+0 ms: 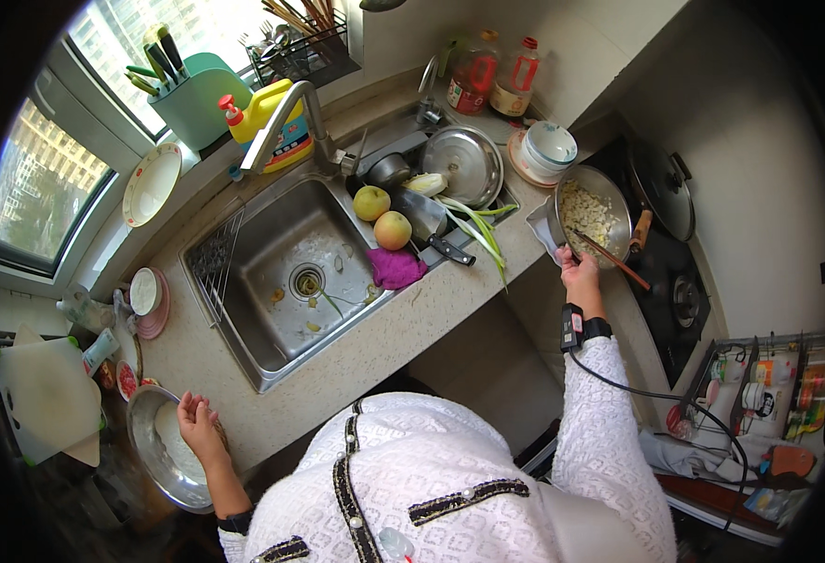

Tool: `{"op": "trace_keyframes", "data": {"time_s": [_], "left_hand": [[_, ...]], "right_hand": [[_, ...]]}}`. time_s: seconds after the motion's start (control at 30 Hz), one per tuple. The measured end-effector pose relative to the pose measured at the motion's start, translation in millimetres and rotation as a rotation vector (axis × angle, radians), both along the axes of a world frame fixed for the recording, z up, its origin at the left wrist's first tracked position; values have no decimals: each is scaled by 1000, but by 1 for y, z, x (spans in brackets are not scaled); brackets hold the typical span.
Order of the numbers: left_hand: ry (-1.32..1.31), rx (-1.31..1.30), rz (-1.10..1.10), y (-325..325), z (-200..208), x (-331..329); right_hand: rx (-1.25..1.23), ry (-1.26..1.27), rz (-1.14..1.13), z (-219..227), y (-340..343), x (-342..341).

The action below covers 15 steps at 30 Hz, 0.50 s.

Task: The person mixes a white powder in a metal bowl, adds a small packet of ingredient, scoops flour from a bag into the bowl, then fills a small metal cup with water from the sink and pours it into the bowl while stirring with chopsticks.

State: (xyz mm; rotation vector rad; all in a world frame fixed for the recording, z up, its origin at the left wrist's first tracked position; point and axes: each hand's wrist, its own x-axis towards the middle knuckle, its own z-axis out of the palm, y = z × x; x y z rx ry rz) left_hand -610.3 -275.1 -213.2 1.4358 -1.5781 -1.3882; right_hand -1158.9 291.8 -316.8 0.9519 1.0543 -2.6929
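My right hand (pixel 579 276) is at the right, closed at the near rim of a metal bowl (pixel 563 208). Pale chopped food (pixel 589 211) lies in this bowl, and brown chopsticks (pixel 619 263) lean across its rim beside my fingers. A whitish cloth (pixel 544 228) shows at the bowl's left side. On the far left my left hand (pixel 200 427) hovers by the right rim of another metal bowl (pixel 150 463), which holds something white. Its fingers are loosely curled and apart, with nothing visible in them; whether they touch the rim is hard to see.
Between my hands is a steel sink (pixel 276 361). By its right edge lie a cleaver (pixel 422 218), green onions (pixel 478 235), two round fruits (pixel 393 230) and a purple cloth (pixel 397 268). A black stove (pixel 666 310) and wok lid (pixel 661 192) stand at the right; cutting boards (pixel 46 399) at the left.
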Motion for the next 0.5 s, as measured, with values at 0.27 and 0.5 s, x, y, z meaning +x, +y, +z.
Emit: {"op": "trace_keyframes", "data": {"time_s": [0.27, 0.5], "left_hand": [[-1, 20, 12, 9, 11, 5], [21, 37, 7, 8, 11, 8]], "right_hand": [[61, 48, -23, -19, 14, -25], [-53, 16, -41, -14, 20, -23]]}}
